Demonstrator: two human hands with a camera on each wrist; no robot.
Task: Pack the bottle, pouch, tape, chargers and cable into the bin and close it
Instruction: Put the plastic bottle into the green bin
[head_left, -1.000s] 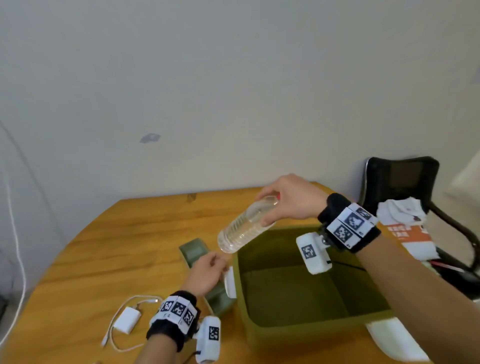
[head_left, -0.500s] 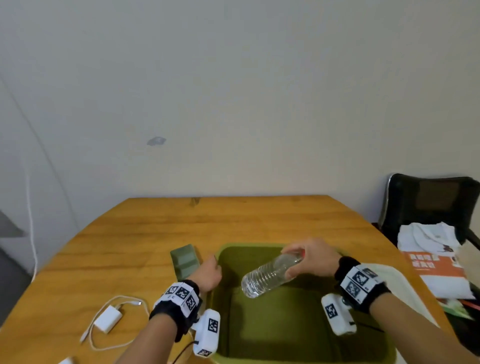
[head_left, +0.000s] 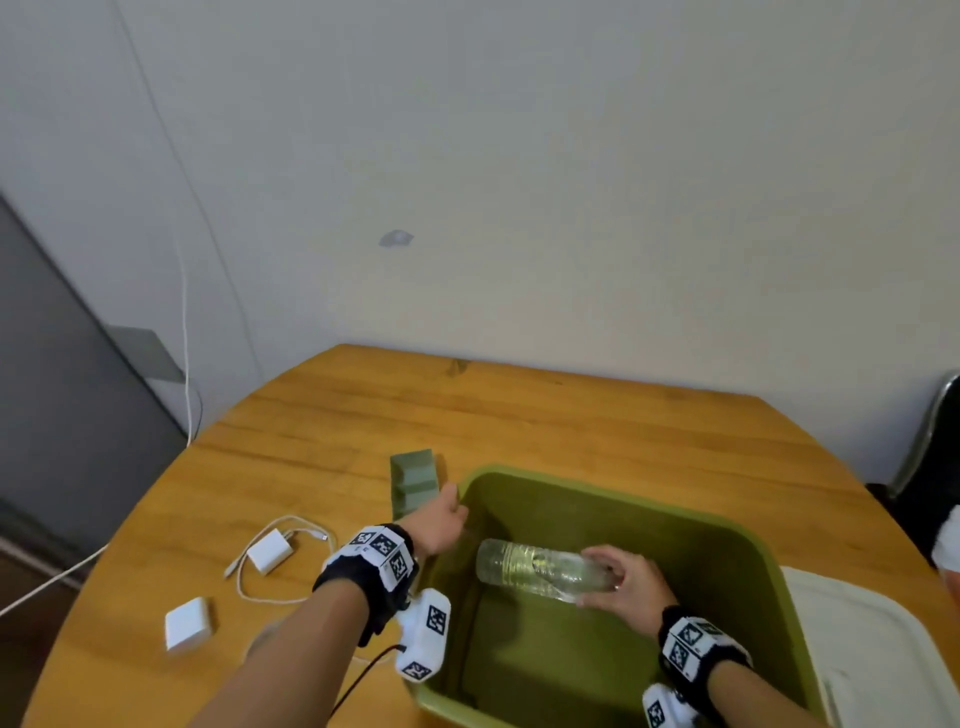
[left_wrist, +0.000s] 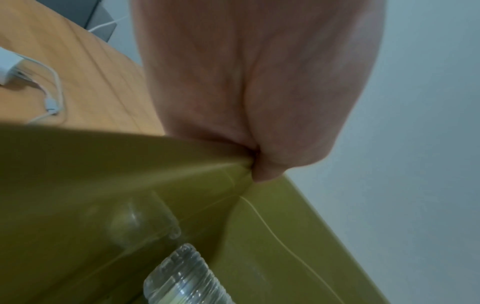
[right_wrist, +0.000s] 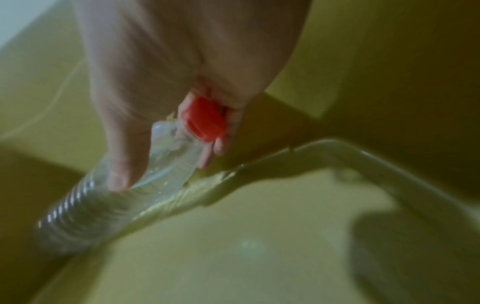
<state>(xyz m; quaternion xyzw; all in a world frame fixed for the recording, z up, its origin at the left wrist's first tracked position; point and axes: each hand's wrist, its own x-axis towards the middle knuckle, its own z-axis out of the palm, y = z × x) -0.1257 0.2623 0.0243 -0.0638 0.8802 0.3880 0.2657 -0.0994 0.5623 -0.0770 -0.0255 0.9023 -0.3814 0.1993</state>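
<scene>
A clear ribbed bottle (head_left: 530, 565) with a red cap (right_wrist: 205, 119) lies on its side low inside the olive-green bin (head_left: 613, 491). My right hand (head_left: 621, 582) grips the bottle (right_wrist: 109, 203) at its neck, thumb on top. My left hand (head_left: 441, 522) holds the bin's left rim (left_wrist: 155, 148) at the far corner, thumb inside; the bottle's base (left_wrist: 187, 277) shows below it. A green pouch (head_left: 414, 480) lies just left of the bin. One white charger (head_left: 269, 552) with a coiled white cable (head_left: 260, 590) and a second white charger (head_left: 188, 623) lie on the table to the left.
The round wooden table (head_left: 545, 415) stands against a pale wall. A white lid (head_left: 878, 649) lies right of the bin. A black chair (head_left: 930, 467) stands at the far right. A white cord (head_left: 185, 364) hangs down the wall at left.
My right hand has carried the bottle from above the bin's far edge down into the bin, now lying flat. My left hand moved from the pouch to the bin's rim.
</scene>
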